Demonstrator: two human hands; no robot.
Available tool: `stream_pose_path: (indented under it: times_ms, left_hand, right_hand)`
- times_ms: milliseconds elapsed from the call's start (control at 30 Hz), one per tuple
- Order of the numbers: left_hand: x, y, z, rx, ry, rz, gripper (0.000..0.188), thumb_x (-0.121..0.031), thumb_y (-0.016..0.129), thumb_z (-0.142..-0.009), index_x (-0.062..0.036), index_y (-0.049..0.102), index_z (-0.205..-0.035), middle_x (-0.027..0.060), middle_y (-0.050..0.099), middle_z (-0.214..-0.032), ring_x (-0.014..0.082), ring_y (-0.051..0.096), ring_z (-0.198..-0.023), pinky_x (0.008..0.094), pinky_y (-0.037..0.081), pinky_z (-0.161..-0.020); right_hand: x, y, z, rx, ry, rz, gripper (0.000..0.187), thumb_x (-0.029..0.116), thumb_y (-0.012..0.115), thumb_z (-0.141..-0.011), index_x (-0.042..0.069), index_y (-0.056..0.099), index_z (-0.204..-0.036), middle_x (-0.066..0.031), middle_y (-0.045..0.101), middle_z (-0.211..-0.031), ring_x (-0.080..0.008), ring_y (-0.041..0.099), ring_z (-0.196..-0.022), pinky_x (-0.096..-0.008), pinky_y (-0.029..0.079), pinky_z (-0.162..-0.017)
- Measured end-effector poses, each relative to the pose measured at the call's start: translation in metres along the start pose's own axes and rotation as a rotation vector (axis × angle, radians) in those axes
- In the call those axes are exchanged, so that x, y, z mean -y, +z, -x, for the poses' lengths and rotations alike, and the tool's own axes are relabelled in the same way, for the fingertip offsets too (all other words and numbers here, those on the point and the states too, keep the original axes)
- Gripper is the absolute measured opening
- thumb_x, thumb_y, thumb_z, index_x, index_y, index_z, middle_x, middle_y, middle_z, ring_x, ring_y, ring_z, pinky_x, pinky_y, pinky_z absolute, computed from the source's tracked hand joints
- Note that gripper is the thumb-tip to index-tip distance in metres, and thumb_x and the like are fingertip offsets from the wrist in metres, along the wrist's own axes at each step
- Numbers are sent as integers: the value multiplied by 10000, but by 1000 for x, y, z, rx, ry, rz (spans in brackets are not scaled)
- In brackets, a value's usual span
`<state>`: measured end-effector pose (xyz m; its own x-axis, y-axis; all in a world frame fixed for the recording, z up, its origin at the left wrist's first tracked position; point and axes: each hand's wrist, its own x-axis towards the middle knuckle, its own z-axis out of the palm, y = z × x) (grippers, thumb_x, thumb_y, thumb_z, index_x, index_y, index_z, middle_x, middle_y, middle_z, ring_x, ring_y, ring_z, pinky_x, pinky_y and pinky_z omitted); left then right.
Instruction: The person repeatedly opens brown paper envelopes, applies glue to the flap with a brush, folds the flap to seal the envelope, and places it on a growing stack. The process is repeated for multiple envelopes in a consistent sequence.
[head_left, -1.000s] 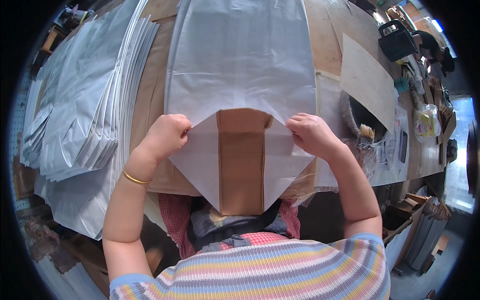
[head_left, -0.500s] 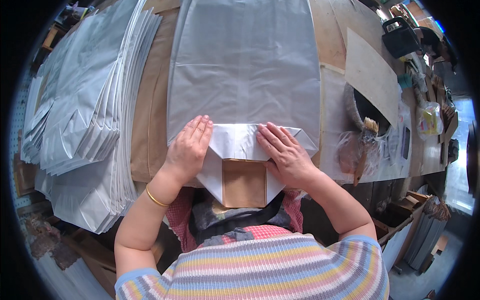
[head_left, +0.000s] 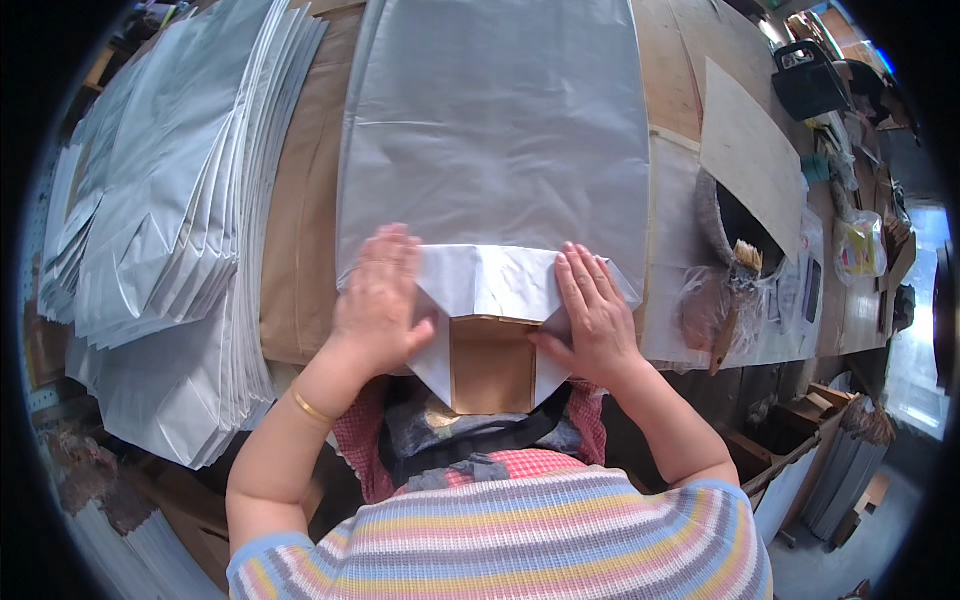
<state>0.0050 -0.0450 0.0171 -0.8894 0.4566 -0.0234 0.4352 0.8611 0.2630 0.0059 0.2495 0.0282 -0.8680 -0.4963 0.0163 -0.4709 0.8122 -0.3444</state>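
A large silver-grey paper bag [head_left: 495,150] lies flat before me, its bottom end towards my body. That end is folded into slanted corners, with a shiny flap [head_left: 505,282] turned back across it and a brown inner panel [head_left: 492,370] showing below. My left hand [head_left: 378,295], slightly blurred, is at the left corner of the fold, fingers stretched out and thumb apart. On the right end of the flap my right hand [head_left: 595,315] lies flat, fingers pointing away from me and thumb by the brown panel. Neither hand grips anything.
Stacked silver-grey bags [head_left: 190,200] fan out at the left, beside brown paper [head_left: 300,190]. To the right, a brush [head_left: 738,290] leans at a dark round container [head_left: 722,215] partly covered by a beige board [head_left: 748,165]. Clear plastic lies around it. A black container [head_left: 808,80] stands far right.
My right hand has slid right along the flap, and its fingers now point more straight ahead. The left hand has shifted slightly left, its thumb now spread.
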Motion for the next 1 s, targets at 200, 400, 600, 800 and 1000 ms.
stream_pose_path:
  times_ms: [200, 400, 600, 800, 1000]
  left_hand:
    - [-11, 11, -24, -123, 326, 72, 518, -59, 525, -812, 15, 535, -1325, 205, 512, -1390, 343, 440, -1343, 449, 328, -1141]
    - [-7, 9, -22, -117, 327, 37, 463, -53, 513, -820, 49, 565, -1268, 205, 538, -1361, 333, 455, -1332, 445, 337, -1136]
    - [0, 4, -16, 8, 232, -7, 690, -228, 641, -789, 67, 433, -1377, 225, 419, -1456, 341, 340, -1406, 447, 244, -1179]
    - [14, 1, 8, 30, -18, -19, 946, -302, 668, -775, 70, 184, -1497, 243, 261, -1549, 351, 205, -1465, 443, 144, -1205]
    - [53, -7, -19, -176, -177, 988, 625, 43, 519, -785, 12, 429, -1403, 189, 511, -1398, 312, 463, -1327, 388, 341, -1127]
  right_hand:
    - [2, 22, -29, -145, -337, -84, 452, 45, 578, -756, 38, 629, -1205, -94, 595, -1311, -256, 541, -1253, -408, 431, -1073]
    - [5, -3, -29, 2, -262, -199, 593, 199, 706, -742, 13, 562, -1287, -138, 573, -1333, -300, 529, -1262, -430, 423, -1070]
    - [36, 33, -49, -13, -340, -100, 902, 427, 704, -789, -30, 317, -1464, -212, 332, -1520, -322, 289, -1434, -428, 215, -1186]
    - [-11, 5, 6, 14, 65, 38, 1012, 498, 737, -747, -43, 284, -1472, -219, 294, -1536, -339, 236, -1454, -441, 178, -1198]
    - [-45, 4, -30, -308, 200, -890, 394, -49, 609, -867, 8, 585, -1256, -65, 605, -1281, -137, 542, -1172, -289, 418, -1018]
